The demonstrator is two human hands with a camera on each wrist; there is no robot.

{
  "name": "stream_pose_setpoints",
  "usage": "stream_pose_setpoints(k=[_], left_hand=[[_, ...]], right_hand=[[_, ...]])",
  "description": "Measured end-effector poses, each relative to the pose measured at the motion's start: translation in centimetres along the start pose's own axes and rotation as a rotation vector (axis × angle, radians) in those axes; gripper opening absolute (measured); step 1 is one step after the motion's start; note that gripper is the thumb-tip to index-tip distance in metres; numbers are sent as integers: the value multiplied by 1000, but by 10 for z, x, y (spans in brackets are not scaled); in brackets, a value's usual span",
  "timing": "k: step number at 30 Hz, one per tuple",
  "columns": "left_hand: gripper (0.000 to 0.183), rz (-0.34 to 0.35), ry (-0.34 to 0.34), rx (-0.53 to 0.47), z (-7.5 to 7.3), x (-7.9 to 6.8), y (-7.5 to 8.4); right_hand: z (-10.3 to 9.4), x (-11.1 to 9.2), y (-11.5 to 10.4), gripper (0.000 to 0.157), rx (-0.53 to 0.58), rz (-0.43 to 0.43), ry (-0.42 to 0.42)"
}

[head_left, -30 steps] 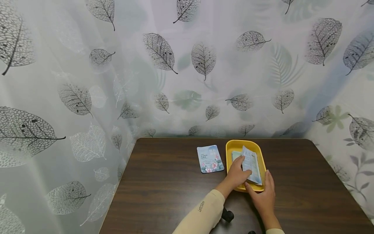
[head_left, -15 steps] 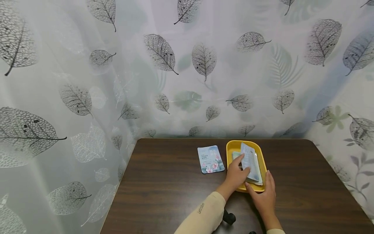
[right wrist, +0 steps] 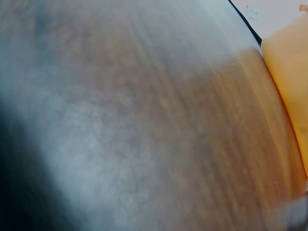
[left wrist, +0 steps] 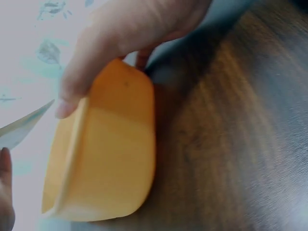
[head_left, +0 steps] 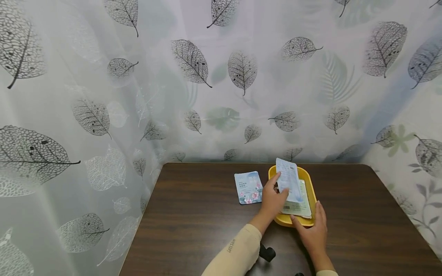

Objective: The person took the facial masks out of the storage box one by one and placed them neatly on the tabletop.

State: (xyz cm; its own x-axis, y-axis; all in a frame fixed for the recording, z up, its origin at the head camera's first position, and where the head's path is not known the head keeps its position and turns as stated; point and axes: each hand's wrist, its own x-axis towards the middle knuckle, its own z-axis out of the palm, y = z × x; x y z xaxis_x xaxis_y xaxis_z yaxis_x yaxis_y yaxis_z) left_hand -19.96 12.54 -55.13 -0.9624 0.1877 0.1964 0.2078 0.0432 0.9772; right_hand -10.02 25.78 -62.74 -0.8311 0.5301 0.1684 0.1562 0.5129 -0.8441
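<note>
In the head view my left hand (head_left: 271, 199) pinches a pale blue printed facial mask packet (head_left: 289, 181) between thumb and fingers, its top end beyond the far rim of a yellow plastic basket (head_left: 312, 197). Pale green packets (head_left: 300, 208) lie inside the basket. My right hand (head_left: 315, 230) grips the basket's near right corner, thumb at the near rim and fingers along the side. The left wrist view shows that right hand (left wrist: 130, 36) with its thumb over the rim, and the held packet (left wrist: 24, 126) edge-on. At the right edge of the right wrist view is the basket's outer wall (right wrist: 291, 77).
A blue facial mask packet with pink flowers (head_left: 249, 188) lies flat left of the basket. The dark wooden table (head_left: 193, 222) ends at a leaf-print curtain (head_left: 221, 88). A black wrist device (head_left: 267, 253) sits beside my left forearm.
My left hand has lifted the packet from the pile and drawn it up and left, uncovering the pale green packets. The right hand stays on the basket's corner.
</note>
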Motion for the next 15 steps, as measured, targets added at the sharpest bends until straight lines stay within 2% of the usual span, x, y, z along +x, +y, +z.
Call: stream_pose_setpoints(k=[7, 15], left_hand=[[61, 13, 35, -66, -15, 11, 15], [63, 36, 61, -116, -36, 23, 22]], right_hand=[[-1, 0, -3, 111, 0, 12, -15], [1, 2, 2, 111, 26, 2, 2]])
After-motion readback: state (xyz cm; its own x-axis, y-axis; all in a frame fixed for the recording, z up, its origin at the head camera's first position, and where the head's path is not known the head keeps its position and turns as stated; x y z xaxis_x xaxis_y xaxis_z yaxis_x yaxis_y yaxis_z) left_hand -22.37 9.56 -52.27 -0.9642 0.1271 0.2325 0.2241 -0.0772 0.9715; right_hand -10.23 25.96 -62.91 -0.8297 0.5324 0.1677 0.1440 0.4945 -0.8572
